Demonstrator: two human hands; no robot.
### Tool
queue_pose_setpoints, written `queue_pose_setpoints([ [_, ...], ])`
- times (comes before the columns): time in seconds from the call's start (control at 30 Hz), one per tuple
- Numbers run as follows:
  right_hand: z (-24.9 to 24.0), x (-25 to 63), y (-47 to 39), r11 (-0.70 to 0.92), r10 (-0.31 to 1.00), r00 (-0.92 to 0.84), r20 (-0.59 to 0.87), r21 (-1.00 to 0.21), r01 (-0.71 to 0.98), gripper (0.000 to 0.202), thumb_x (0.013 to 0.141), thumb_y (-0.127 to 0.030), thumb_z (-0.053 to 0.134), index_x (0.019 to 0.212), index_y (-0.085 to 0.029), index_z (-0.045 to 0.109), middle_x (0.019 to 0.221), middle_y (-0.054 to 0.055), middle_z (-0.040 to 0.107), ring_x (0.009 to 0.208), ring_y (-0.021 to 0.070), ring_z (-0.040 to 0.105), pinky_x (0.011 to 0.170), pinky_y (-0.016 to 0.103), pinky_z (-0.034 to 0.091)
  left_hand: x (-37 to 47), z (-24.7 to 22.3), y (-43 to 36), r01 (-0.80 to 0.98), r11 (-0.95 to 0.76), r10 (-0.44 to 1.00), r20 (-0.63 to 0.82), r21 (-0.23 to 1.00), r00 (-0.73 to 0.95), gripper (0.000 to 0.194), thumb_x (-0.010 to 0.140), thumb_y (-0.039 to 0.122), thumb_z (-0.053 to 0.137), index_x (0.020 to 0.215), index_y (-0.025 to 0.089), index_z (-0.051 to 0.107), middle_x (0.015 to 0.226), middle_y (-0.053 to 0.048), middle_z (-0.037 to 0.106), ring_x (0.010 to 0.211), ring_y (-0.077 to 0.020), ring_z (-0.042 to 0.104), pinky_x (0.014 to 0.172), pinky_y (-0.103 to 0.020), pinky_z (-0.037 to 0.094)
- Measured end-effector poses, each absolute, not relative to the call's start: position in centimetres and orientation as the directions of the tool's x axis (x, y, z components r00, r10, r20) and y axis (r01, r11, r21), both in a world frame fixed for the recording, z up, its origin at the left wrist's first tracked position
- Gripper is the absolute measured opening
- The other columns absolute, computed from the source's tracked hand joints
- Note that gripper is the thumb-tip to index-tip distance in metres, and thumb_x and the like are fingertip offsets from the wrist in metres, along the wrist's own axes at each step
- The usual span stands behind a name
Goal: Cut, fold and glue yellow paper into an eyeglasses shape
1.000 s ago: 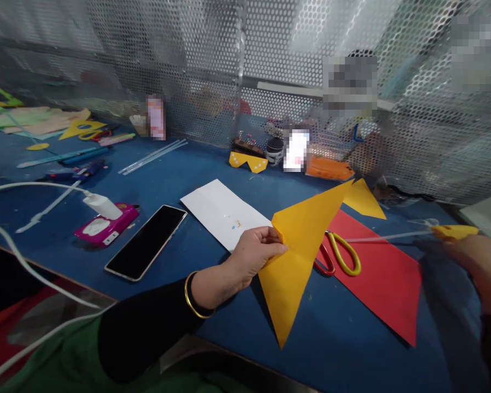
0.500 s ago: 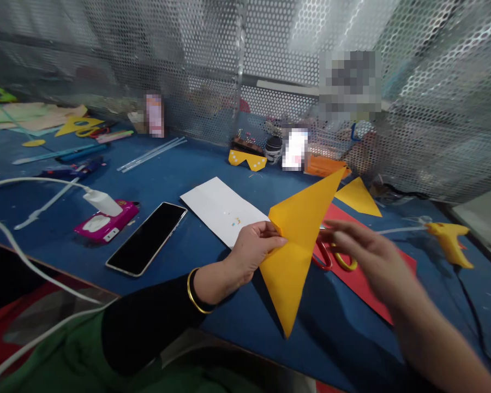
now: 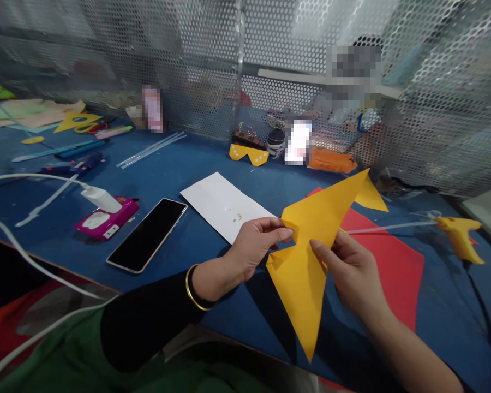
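Observation:
A cut piece of yellow paper (image 3: 306, 278), pointed at top and bottom with a notch in its left side, is held up over the table between both hands. My left hand (image 3: 256, 245) pinches its left edge beside the notch. On the right side, my right hand (image 3: 349, 262) grips it with the thumb in front and the fingers behind. Red paper (image 3: 396, 267) lies beneath and behind the right hand. To the left of the yellow piece, white paper (image 3: 225, 202) with small coloured bits on it rests on the table.
A yellow glue gun (image 3: 460, 234) lies at the right, its cord trailing forward. At left are a black-screened phone (image 3: 147, 234) and a pink power strip (image 3: 108, 221) with a white cable. A yellow paper mask shape (image 3: 249, 154) stands near the perforated metal screen (image 3: 188, 65).
My right hand has come in from the right and taken hold of the yellow paper. The paper has shifted right, and its notch now shows open.

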State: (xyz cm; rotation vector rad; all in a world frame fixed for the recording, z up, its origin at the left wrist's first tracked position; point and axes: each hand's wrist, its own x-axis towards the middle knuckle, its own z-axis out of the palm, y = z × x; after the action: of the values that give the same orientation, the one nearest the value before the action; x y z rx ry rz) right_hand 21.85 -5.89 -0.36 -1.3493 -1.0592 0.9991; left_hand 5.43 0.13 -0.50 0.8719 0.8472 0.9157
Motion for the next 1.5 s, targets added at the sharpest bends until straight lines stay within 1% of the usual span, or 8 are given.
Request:
queue_pose_setpoints([
  [0.27, -0.4, 22.1, -6.1, 0.011, 0.981, 0.192, 0.026, -0.997, 0.081, 0.028, 0.080, -0.040, 0.076, 0.105, -0.028, 0.074, 0.105, 0.004, 0.077, 0.087, 0.0222, 0.071, 0.073, 0.034, 0.059, 5.5, -0.5, 0.1, -0.257, 0.305, 0.921, -0.215, 0.917, 0.326, 0.011, 0.069, 0.022, 0.079, 0.065, 0.017, 0.069, 0.067, -0.001, 0.066, 0.066, -0.0108, 0.058, 0.063, -0.023, 0.044],
  [0.37, -0.5, 21.9, -6.0, -0.014, 0.980, 0.201, -0.014, -1.000, -0.001, 0.033, 0.078, -0.039, 0.078, 0.109, -0.028, 0.073, 0.110, 0.004, 0.076, 0.092, 0.0229, 0.072, 0.078, 0.035, 0.059, 5.6, -0.4, 0.0, -0.270, 0.300, 0.924, -0.209, 0.915, 0.319, 0.014, 0.065, 0.024, 0.080, 0.062, 0.017, 0.068, 0.065, -0.001, 0.065, 0.065, -0.0111, 0.057, 0.065, -0.023, 0.046],
  [0.47, -0.5, 21.6, -5.9, -0.060, 0.966, 0.243, -0.090, -0.990, -0.126, 0.043, 0.071, -0.036, 0.084, 0.112, -0.026, 0.072, 0.111, 0.005, 0.076, 0.091, 0.0244, 0.073, 0.080, 0.038, 0.060, 5.8, -0.5, -0.4, -0.283, 0.320, 0.911, -0.212, 0.904, 0.353, 0.016, 0.063, 0.025, 0.081, 0.062, 0.016, 0.068, 0.065, 0.000, 0.065, 0.064, -0.0107, 0.058, 0.068, -0.024, 0.048],
  [0.63, 0.1, 21.0, -5.9, -0.113, 0.944, 0.284, -0.168, -0.973, -0.202, 0.042, 0.065, -0.034, 0.088, 0.102, -0.021, 0.075, 0.106, 0.009, 0.078, 0.085, 0.0265, 0.075, 0.077, 0.038, 0.061, 6.1, -0.8, -1.1, -0.275, 0.355, 0.878, -0.217, 0.894, 0.427, 0.010, 0.065, 0.022, 0.079, 0.066, 0.015, 0.071, 0.069, -0.001, 0.068, 0.066, -0.0109, 0.060, 0.071, -0.026, 0.050],
  [0.97, 0.0, 20.8, -6.0, -0.096, 0.946, 0.283, -0.160, -0.970, -0.224, 0.042, 0.069, -0.032, 0.085, 0.108, -0.022, 0.075, 0.108, 0.008, 0.078, 0.088, 0.0266, 0.075, 0.080, 0.039, 0.062, 6.2, -0.8, -1.1, -0.241, 0.358, 0.871, -0.230, 0.902, 0.435, 0.008, 0.068, 0.018, 0.077, 0.065, 0.014, 0.071, 0.066, -0.001, 0.068, 0.063, -0.0095, 0.061, 0.068, -0.024, 0.049],
  [1.13, 0.2, 20.6, -6.0, -0.091, 0.939, 0.305, -0.162, -0.968, -0.233, 0.044, 0.067, -0.031, 0.086, 0.108, -0.021, 0.075, 0.101, 0.008, 0.078, 0.084, 0.0272, 0.075, 0.079, 0.041, 0.062, 6.2, -0.9, -1.1, -0.250, 0.354, 0.873, -0.222, 0.901, 0.435, 0.008, 0.066, 0.017, 0.078, 0.065, 0.014, 0.070, 0.065, -0.001, 0.068, 0.062, -0.0096, 0.061, 0.069, -0.025, 0.050],
  [1.37, 0.2, 20.8, -6.0, -0.112, 0.934, 0.309, -0.181, -0.967, -0.227, 0.044, 0.066, -0.032, 0.087, 0.106, -0.021, 0.075, 0.102, 0.008, 0.078, 0.084, 0.0263, 0.075, 0.074, 0.036, 0.061, 6.2, -1.1, -1.1, -0.255, 0.350, 0.870, -0.213, 0.901, 0.444, 0.017, 0.062, 0.024, 0.082, 0.067, 0.014, 0.071, 0.067, -0.001, 0.068, 0.063, -0.0106, 0.060, 0.068, -0.026, 0.049],
  [1.5, 0.2, 20.9, -6.0, -0.123, 0.949, 0.261, -0.178, -0.969, -0.215, 0.044, 0.066, -0.034, 0.088, 0.106, -0.021, 0.074, 0.107, 0.009, 0.078, 0.089, 0.0271, 0.075, 0.076, 0.035, 0.061, 6.2, -1.2, -1.0, -0.254, 0.341, 0.886, -0.219, 0.905, 0.409, 0.017, 0.062, 0.025, 0.081, 0.065, 0.014, 0.069, 0.064, -0.001, 0.066, 0.062, -0.0098, 0.057, 0.066, -0.025, 0.046],
])
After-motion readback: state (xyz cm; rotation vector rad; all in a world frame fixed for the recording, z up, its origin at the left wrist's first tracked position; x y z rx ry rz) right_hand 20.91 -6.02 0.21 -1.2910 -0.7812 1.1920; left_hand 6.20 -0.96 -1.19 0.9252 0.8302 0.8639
